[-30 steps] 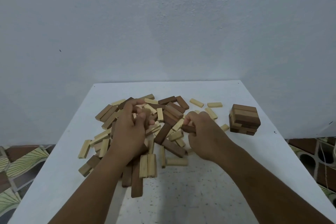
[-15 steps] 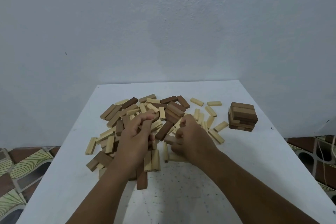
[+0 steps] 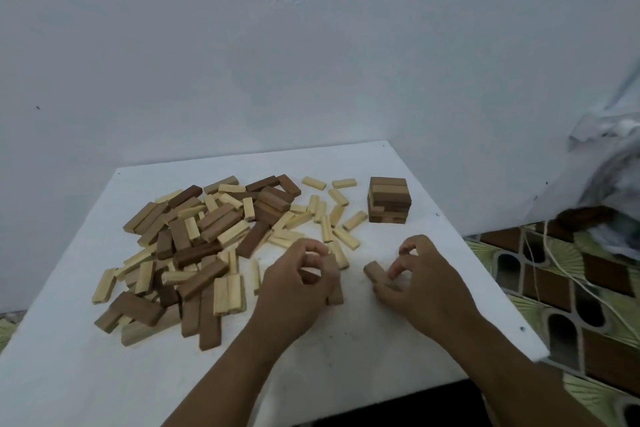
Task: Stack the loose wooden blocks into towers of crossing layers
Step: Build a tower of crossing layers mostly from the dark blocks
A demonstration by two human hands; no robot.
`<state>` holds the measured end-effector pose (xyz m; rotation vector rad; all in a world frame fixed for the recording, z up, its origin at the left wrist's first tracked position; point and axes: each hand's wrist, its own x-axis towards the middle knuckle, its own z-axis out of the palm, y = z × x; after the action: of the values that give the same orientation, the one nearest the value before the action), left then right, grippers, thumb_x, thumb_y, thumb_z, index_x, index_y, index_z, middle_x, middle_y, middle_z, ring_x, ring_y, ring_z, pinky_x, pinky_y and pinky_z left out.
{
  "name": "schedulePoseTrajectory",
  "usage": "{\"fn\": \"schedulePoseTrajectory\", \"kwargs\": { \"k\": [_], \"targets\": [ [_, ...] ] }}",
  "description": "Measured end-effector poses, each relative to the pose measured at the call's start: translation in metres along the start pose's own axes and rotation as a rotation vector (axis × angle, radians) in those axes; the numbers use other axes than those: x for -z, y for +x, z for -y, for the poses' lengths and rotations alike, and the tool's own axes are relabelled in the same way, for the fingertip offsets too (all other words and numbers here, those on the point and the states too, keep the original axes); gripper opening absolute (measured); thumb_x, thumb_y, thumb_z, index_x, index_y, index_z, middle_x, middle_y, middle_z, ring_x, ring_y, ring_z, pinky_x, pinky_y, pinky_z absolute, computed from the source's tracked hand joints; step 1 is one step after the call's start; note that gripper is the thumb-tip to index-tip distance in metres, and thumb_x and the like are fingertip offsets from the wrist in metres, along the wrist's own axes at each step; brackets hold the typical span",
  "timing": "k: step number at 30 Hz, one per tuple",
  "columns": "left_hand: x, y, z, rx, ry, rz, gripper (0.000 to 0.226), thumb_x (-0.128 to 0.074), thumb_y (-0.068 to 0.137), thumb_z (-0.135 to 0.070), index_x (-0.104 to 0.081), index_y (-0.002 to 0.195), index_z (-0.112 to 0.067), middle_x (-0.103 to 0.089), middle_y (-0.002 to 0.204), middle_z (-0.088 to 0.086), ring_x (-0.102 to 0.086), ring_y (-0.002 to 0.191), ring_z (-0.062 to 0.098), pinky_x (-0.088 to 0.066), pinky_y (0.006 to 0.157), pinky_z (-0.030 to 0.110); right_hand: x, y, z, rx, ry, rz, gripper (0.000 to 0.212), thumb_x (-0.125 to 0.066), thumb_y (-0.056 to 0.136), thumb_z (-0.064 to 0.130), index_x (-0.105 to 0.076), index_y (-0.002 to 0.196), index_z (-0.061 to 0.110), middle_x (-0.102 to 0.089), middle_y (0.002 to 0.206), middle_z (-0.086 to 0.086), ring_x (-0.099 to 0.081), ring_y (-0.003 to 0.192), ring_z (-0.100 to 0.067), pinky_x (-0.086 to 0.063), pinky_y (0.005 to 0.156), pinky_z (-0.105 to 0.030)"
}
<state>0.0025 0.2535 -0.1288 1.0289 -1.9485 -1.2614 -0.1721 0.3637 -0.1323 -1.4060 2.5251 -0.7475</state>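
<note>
White desk (image 3: 346,357), seen from above and slightly behind the hands. Left hand (image 3: 298,291) low over the desk near its middle, fingers curled, gripping a brown block (image 3: 335,293) whose lower end shows below the palm edge; a second brown piece seems tucked inside the curl, too blurred to be sure. Right hand (image 3: 424,282) just right of the left, a bare strip of desk between them; fingers bent, fingertips pinching a short brown block (image 3: 375,272) that juts out leftward from the hand, touching or nearly touching the desk, cannot tell which. Another block end may sit under that palm, unclear. Left of the left hand and spreading away from it: the big loose pile of blocks (image 3: 204,239), dark brown and pale ones mixed, lying flat at all angles, some overlapping, several long brown ones (image 3: 209,319) at the pile's near edge pointing toward the person. Beyond both hands, a scatter of pale blocks (image 3: 329,218) lies flat in a single layer, the nearest one just past the left hand's knuckles. Beyond the right hand, well apart from it, stands a small brown tower (image 3: 388,199), upright, a few crossing layers, top layer of blocks side by side, near the desk's far right corner. Behind the desk a plain pale wall (image 3: 311,45). Right of the right hand, off the desk edge, patterned floor tiles (image 3: 561,288) with a light cord (image 3: 568,274) trailing across.
</note>
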Motion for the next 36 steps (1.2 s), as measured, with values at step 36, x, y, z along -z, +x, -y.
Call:
{"fn": "schedulePoseTrajectory", "kwargs": {
  "k": [36],
  "targets": [
    [-0.038,0.022,-0.009,-0.206,0.409,0.438,0.091,-0.09,0.061,-0.033,-0.035,0.133,-0.041,-0.059,0.116,-0.015,-0.059,0.081,0.006,-0.046,0.065,0.008,0.018,0.028,-0.043,0.27,0.238,0.412,0.065,-0.089,0.062,0.04,-0.051,0.116,0.041,-0.059,0.109,0.024,-0.055,0.096,-0.004,-0.051,0.081,-0.021]
  ]
}}
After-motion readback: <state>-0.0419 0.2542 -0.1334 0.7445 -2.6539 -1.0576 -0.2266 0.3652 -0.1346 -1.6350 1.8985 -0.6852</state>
